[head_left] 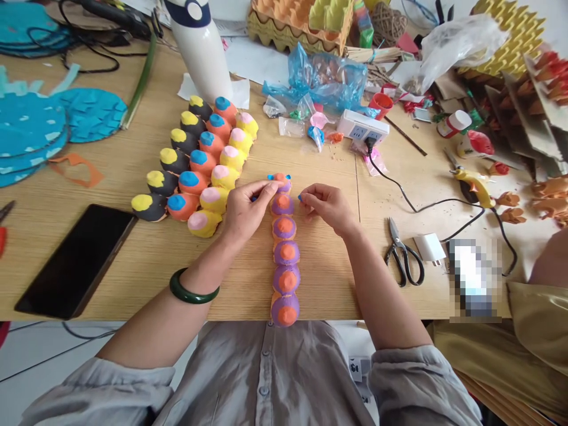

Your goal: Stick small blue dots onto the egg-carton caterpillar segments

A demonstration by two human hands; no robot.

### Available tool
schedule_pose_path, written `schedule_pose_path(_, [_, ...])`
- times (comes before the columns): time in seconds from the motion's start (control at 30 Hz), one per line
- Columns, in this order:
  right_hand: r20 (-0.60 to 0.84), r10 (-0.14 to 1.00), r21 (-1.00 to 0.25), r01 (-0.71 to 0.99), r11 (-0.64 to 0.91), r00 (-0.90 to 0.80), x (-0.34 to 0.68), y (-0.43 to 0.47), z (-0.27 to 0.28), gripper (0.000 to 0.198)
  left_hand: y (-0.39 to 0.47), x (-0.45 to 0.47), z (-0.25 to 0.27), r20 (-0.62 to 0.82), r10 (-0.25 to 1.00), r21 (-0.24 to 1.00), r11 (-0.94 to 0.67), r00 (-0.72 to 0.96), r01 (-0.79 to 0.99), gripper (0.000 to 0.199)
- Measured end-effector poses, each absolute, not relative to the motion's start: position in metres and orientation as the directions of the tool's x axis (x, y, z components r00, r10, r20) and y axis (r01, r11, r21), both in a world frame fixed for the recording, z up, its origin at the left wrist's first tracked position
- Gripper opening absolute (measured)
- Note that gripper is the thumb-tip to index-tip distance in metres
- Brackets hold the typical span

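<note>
A strip of egg-carton cups (pixel 286 253), painted purple with orange clay caps, runs away from the table's front edge. Small blue clay pieces stick out on both sides of its far cup. My left hand (pixel 248 208) is closed, thumb and forefinger against that far cup. A bit of blue clay (pixel 254 199) shows among its curled fingers. Just right of the strip, my right hand (pixel 327 206) pinches a small piece of blue clay (pixel 300 197), apart from the cups. Left of the strip lie black, orange and yellow cup rows (pixel 207 163) with coloured caps.
A black phone (pixel 77 260) lies at left, scissors (pixel 403 254) and a white charger (pixel 429 247) at right. Behind are a power strip (pixel 361 126) with a cable, a blue plastic bag (pixel 326 77), a white bottle (pixel 202 53) and egg trays (pixel 297 26). Another person sits at right.
</note>
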State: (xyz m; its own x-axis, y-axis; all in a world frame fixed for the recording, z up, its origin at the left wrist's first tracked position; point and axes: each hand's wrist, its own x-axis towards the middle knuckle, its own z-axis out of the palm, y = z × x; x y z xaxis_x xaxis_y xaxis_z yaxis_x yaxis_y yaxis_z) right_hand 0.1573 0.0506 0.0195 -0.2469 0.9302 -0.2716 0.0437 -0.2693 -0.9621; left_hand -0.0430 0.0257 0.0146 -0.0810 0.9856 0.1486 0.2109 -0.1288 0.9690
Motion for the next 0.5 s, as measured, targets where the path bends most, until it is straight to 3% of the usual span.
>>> schedule_pose_path(0.3, [-0.308,0.862,-0.949,0.070,-0.306,-0.403,0.158,0.068,0.018,0.041,0.025,-0.042,0.012,0.098,0.995,0.965,-0.091,-0.015,0.245,0.033])
schedule_pose_path(0.5, [-0.287,0.846,-0.950,0.020,-0.311,-0.450,0.156,0.063,0.015,0.045,0.024,-0.043,0.011,-0.018,1.000,0.947,0.015,0.008,0.321,0.033])
